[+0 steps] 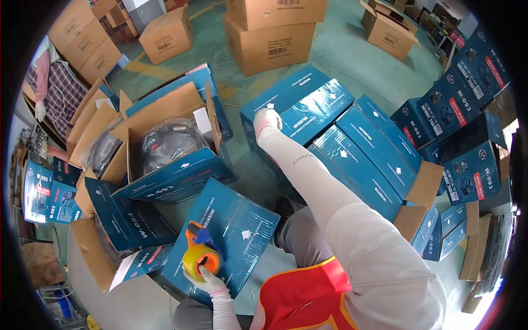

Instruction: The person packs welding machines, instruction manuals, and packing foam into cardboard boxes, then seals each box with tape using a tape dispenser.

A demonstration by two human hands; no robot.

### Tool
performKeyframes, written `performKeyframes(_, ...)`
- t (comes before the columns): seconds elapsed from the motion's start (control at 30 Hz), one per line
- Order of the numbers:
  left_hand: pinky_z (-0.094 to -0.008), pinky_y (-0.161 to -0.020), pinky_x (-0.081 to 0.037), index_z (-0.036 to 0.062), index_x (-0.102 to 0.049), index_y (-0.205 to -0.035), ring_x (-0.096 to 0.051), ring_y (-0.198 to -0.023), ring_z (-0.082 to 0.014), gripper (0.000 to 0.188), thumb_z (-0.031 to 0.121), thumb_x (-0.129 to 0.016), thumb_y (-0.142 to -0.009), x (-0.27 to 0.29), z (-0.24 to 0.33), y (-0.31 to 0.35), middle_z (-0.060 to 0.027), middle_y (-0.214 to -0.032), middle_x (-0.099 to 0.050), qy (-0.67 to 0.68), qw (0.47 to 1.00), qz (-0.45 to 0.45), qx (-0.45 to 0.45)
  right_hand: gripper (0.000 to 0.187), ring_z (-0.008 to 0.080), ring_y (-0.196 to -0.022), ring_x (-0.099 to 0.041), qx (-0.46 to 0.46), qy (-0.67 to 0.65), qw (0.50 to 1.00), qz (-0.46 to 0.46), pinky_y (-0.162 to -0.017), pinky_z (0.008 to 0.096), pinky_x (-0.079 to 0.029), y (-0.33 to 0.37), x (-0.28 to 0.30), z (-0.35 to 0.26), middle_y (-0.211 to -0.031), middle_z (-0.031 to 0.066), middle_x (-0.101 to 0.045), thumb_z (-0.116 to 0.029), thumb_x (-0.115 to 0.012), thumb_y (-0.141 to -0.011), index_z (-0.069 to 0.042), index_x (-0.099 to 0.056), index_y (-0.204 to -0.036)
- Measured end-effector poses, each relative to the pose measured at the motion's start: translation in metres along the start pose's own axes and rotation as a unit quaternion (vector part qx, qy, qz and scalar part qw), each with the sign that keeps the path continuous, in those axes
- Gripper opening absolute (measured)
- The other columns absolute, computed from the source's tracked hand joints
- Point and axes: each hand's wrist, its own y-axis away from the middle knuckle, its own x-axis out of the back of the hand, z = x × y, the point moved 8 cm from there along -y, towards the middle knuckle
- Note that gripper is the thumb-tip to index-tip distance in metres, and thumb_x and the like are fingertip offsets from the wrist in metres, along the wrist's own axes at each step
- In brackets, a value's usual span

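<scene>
Low, left of centre in the frame, your left hand (209,282) grips a tape dispenser (204,236), its fingers closed around the yellow roll, thumb at the orange core, over a glossy blue carton (247,220). Upper centre, your right hand (268,119) curls its fingers at a shiny rectangular box (294,91); whether they grip, I can't tell. Crinkled clear plastic (171,140) sits centre-left.

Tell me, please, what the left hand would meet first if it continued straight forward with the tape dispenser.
Along its forearm's line, the left hand with the tape dispenser would probably pass over the closed blue box and meet the open carton first; depth is unclear.
</scene>
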Motion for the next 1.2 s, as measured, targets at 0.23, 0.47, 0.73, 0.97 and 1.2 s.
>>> performKeyframes(0.23,-0.0334,-0.103,-0.039,-0.0061,-0.035,-0.137,-0.050,-0.118,-0.0245,0.058,0.024,-0.058,-0.093,-0.003,0.001,-0.002,-0.0166,-0.130,-0.049,-0.027,0.999,-0.006,-0.021,0.048,0.0327,-0.087,-0.068,0.108,0.105,0.976,0.159,-0.047,0.0419,-0.050,0.026,-0.005,-0.009,-0.123,0.0147,-0.060,-0.012,-0.063,-0.079,-0.001,-0.059,-0.125)
performKeyframes(0.47,-0.0340,-0.102,-0.038,-0.0063,-0.041,-0.133,-0.051,-0.115,-0.0250,0.054,0.023,-0.059,-0.092,-0.003,0.011,-0.003,-0.0158,-0.125,-0.052,-0.022,1.000,-0.003,-0.020,0.020,0.0310,-0.100,-0.065,0.133,-0.082,0.945,0.288,-0.081,0.0420,-0.053,0.071,0.022,0.019,-0.101,0.0143,-0.068,-0.014,-0.058,-0.085,-0.007,-0.067,-0.102)
performKeyframes(0.73,-0.0237,-0.061,-0.049,-0.0019,-0.053,-0.116,-0.058,-0.072,-0.0131,0.040,0.031,-0.057,-0.093,-0.001,0.024,-0.027,-0.0067,-0.090,-0.059,-0.062,0.987,0.010,0.151,0.033,0.0351,-0.089,-0.064,0.226,-0.220,0.899,0.304,-0.081,0.0445,-0.049,0.085,0.024,0.081,-0.087,0.0138,-0.068,-0.038,-0.052,-0.090,-0.010,-0.068,-0.085)
performKeyframes(0.97,-0.0436,-0.102,-0.035,-0.0045,-0.046,-0.130,-0.046,-0.112,-0.0313,0.049,0.023,-0.056,-0.091,0.001,0.105,-0.008,-0.0185,-0.122,-0.045,-0.289,0.951,0.042,-0.097,0.039,0.0346,-0.092,-0.062,0.186,-0.114,0.927,0.305,-0.082,0.0446,-0.047,0.078,0.023,0.094,-0.090,0.0143,-0.068,-0.034,-0.038,-0.097,-0.010,-0.067,-0.089)
performKeyframes(1.2,-0.0367,-0.104,-0.037,-0.0056,-0.048,-0.128,-0.048,-0.121,-0.0291,0.040,0.008,-0.055,-0.091,-0.204,0.140,0.065,-0.0188,-0.133,-0.047,0.159,0.923,-0.346,0.057,0.037,0.0346,-0.092,-0.061,0.273,-0.128,0.891,0.338,-0.081,0.0439,-0.045,0.096,0.017,0.115,-0.087,0.0123,-0.067,-0.042,-0.049,-0.092,-0.009,-0.066,-0.094)
